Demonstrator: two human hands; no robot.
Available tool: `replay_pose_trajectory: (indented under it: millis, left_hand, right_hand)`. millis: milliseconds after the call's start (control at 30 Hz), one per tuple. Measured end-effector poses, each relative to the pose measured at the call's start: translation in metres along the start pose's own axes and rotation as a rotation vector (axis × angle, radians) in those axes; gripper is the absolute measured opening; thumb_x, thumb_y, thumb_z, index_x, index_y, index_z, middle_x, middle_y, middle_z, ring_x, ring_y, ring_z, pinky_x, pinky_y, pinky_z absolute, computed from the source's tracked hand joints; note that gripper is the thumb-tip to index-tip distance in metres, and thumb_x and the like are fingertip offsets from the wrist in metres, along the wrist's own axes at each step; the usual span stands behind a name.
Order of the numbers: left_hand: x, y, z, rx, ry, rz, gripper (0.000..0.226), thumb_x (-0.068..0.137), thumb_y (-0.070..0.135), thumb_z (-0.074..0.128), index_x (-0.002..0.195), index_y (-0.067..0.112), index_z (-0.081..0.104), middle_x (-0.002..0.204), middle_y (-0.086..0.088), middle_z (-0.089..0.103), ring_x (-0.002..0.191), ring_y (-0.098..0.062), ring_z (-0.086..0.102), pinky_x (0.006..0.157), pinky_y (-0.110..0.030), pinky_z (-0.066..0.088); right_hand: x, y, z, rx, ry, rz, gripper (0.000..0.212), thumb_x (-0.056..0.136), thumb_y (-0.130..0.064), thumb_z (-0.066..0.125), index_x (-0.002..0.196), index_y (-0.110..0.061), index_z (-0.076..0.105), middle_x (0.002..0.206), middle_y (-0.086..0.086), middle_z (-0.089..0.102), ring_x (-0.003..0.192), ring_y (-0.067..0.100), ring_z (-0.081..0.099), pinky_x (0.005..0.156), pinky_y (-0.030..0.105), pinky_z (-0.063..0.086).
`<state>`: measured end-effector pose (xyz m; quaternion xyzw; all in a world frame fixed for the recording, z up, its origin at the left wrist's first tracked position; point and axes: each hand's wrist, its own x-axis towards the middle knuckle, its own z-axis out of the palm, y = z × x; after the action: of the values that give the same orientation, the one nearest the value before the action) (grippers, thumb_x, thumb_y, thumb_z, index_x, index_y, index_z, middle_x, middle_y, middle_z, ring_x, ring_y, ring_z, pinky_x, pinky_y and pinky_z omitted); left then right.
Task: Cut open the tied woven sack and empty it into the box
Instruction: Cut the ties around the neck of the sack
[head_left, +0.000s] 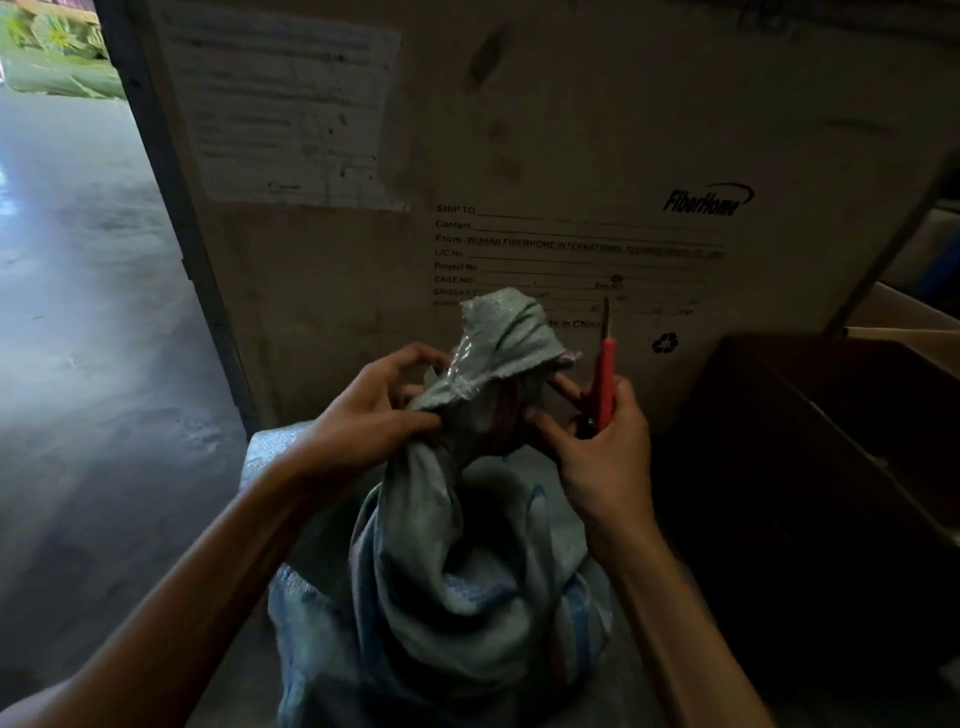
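Observation:
A pale blue-grey woven sack stands upright on the floor in front of me, its neck bunched and its top flaring above my hands. My left hand grips the gathered neck from the left. My right hand touches the neck from the right while it holds red-handled scissors, blades pointing up and closed. The tie around the neck is hidden by fingers and cloth. An open dark cardboard box stands to the right of the sack.
A tall cardboard crate printed with shipping text and a pasted paper label stands right behind the sack. Grey concrete floor stretches to the left toward daylight. More cardboard flaps show at the far right.

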<state>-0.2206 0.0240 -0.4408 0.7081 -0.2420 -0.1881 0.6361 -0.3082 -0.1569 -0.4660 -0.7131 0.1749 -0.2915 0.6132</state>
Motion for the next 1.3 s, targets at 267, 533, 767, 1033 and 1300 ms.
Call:
replay_pose_trajectory:
  millis: [267,533,767,1033,1300]
  left_hand:
    - [-0.013,0.016,-0.019,0.457,-0.069,0.211,0.032,0.080,0.017,0.074,0.106,0.036,0.072,0.117,-0.005,0.065,0.111,-0.013,0.065,0.100,-0.030,0.053]
    - [-0.025,0.018,0.000,0.098,-0.305,-0.063,0.045,0.071,0.044,0.062,0.098,0.008,0.061,0.110,-0.014,0.062,0.107,-0.027,0.060,0.097,-0.033,0.050]
    - [-0.012,0.010,-0.002,-0.282,-0.111,-0.274,0.038,0.081,0.046,0.069,0.099,0.014,0.057,0.089,-0.013,0.049,0.076,-0.025,0.044,0.064,-0.027,0.038]
    - [-0.013,0.016,-0.003,-0.149,0.029,-0.167,0.027,0.094,0.034,0.053,0.081,0.012,0.060,0.067,0.000,0.068,0.071,-0.021,0.056,0.070,-0.030,0.044]
    - [-0.010,0.014,-0.032,-0.139,-0.130,-0.276,0.025,0.086,0.022,0.068,0.097,0.000,0.068,0.095,-0.019,0.070,0.081,-0.025,0.064,0.080,-0.033,0.054]
  right_hand:
    - [0.015,0.001,0.008,-0.033,0.314,-0.069,0.050,0.078,0.012,0.068,0.084,-0.033,0.047,0.088,-0.011,0.067,0.077,0.008,0.064,0.080,0.044,0.058]
    - [0.010,0.003,0.019,0.334,0.105,0.344,0.038,0.088,-0.014,0.071,0.122,0.000,0.060,0.097,0.010,0.067,0.080,0.019,0.066,0.055,0.026,0.055]
    - [-0.009,-0.019,0.012,0.324,-0.251,0.199,0.041,0.076,-0.033,0.074,0.101,-0.013,0.049,0.069,-0.007,0.057,0.050,0.001,0.049,0.044,0.015,0.040]
    - [-0.030,-0.034,0.007,0.201,-0.350,0.067,0.028,0.088,-0.007,0.070,0.088,-0.017,0.043,0.082,-0.008,0.071,0.057,0.000,0.056,0.048,0.013,0.043]
    - [-0.044,-0.038,0.018,0.172,-0.344,0.035,0.030,0.085,-0.008,0.074,0.089,-0.019,0.047,0.112,0.004,0.077,0.087,0.008,0.073,0.056,0.012,0.050]
